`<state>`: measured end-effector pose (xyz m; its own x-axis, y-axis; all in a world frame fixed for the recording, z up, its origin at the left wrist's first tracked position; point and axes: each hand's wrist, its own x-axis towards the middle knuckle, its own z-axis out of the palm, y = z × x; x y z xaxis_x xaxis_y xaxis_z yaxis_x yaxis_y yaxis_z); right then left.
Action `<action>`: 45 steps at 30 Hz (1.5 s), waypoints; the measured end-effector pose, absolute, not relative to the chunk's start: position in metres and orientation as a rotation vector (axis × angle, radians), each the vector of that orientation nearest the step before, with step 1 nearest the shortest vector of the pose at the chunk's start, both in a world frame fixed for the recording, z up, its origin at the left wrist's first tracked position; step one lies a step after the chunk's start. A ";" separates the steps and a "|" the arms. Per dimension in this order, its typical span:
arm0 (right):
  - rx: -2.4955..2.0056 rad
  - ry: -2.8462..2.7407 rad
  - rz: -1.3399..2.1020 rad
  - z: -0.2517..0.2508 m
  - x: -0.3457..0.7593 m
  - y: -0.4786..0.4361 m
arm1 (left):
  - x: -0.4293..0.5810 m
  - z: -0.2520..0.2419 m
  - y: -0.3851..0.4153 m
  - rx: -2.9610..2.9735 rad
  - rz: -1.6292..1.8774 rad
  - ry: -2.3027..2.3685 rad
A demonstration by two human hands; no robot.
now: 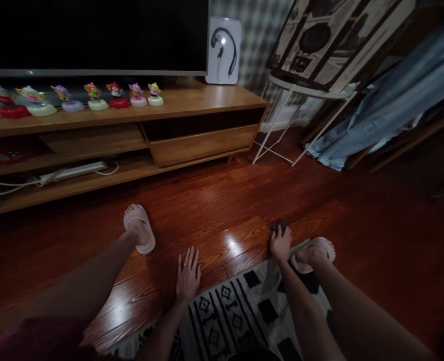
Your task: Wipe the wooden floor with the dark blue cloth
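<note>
My left hand is over the wooden floor, just past the edge of the patterned rug. Its fingers are stretched and a little apart, with a ring on one of them and nothing held. Beside my right slipper, my right hand rests low with its fingers bent over a small dark object. Most of that object is hidden under the fingers, and its kind cannot be made out.
A pink slipper is on each foot, left and right of my hands. Ahead stands a wooden TV cabinet with several small figurines and a power strip. Further right are a white-legged side table and hanging jeans.
</note>
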<state>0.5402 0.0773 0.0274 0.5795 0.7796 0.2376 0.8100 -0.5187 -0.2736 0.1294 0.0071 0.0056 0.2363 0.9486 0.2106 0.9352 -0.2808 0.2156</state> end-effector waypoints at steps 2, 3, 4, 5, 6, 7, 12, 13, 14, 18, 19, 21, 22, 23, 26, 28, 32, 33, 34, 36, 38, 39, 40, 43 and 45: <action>-2.492 -1.197 -0.147 0.030 0.546 0.085 | 0.130 0.005 0.007 2.437 0.477 1.843; -2.497 -1.178 -0.150 0.030 0.543 0.094 | 0.130 0.004 0.007 2.436 0.475 1.836; -2.496 -1.174 -0.146 0.030 0.535 0.107 | 0.130 0.004 0.006 2.435 0.469 1.833; -2.491 -1.178 -0.137 0.029 0.524 0.121 | 0.130 0.003 0.006 2.434 0.459 1.836; -2.484 -1.186 -0.125 0.027 0.509 0.138 | 0.130 0.003 0.006 2.436 0.448 1.842; -2.473 -1.204 -0.109 0.025 0.491 0.155 | 0.130 0.003 0.006 2.441 0.439 1.849; -2.267 -1.577 0.035 0.009 0.359 0.211 | 0.129 0.002 0.006 2.460 0.420 1.851; -2.191 -1.689 0.068 0.006 0.330 0.211 | 0.129 0.002 0.006 2.461 0.419 1.853; -2.099 -1.809 0.104 0.003 0.303 0.209 | 0.129 0.002 0.006 2.466 0.418 1.852; -1.535 -2.353 0.255 -0.003 0.248 0.182 | 0.128 0.003 0.007 2.500 0.432 1.827; -1.411 -2.448 0.275 -0.002 0.252 0.176 | 0.127 0.004 0.007 2.497 0.436 1.822; -1.351 -2.535 0.290 0.003 0.283 0.169 | 0.127 0.007 0.007 2.485 0.439 1.821; -1.437 -2.521 0.288 0.006 0.308 0.167 | 0.127 0.008 0.006 2.481 0.437 1.824; -1.583 -2.466 0.277 0.010 0.337 0.165 | 0.127 0.009 0.006 2.479 0.435 1.828; -2.091 -2.120 0.180 0.025 0.434 0.151 | 0.127 0.011 0.006 2.475 0.452 1.834; -2.322 -1.867 0.094 0.035 0.492 0.132 | 0.127 0.010 0.006 2.467 0.472 1.832; -2.584 -1.476 -0.020 0.045 0.552 0.081 | 0.127 0.008 0.007 2.462 0.480 1.831; -2.602 -1.438 -0.035 0.044 0.554 0.071 | 0.127 0.008 0.007 2.463 0.475 1.830; -2.607 -1.423 -0.044 0.042 0.551 0.064 | 0.127 0.008 0.007 2.463 0.468 1.829; -2.594 -1.439 -0.049 0.036 0.531 0.057 | 0.127 0.007 0.008 2.459 0.456 1.827; -2.561 -1.494 -0.037 0.027 0.495 0.057 | 0.126 0.006 0.008 2.450 0.452 1.833; -2.533 -1.540 -0.025 0.023 0.473 0.058 | 0.126 0.006 0.008 2.450 0.452 1.836; -2.495 -1.601 -0.008 0.018 0.448 0.058 | 0.126 0.005 0.008 2.454 0.453 1.838; -2.318 -1.837 0.063 0.002 0.368 0.053 | 0.127 0.003 0.009 2.492 0.467 1.848; -2.166 -1.965 0.106 -0.010 0.323 0.047 | 0.127 0.002 0.009 2.533 0.493 1.853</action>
<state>0.3228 0.0475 -0.0095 0.1061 0.9903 0.0903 0.9748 -0.0857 -0.2058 0.1266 0.0086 0.0018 0.2715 0.9244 0.2679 0.9353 -0.3190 0.1531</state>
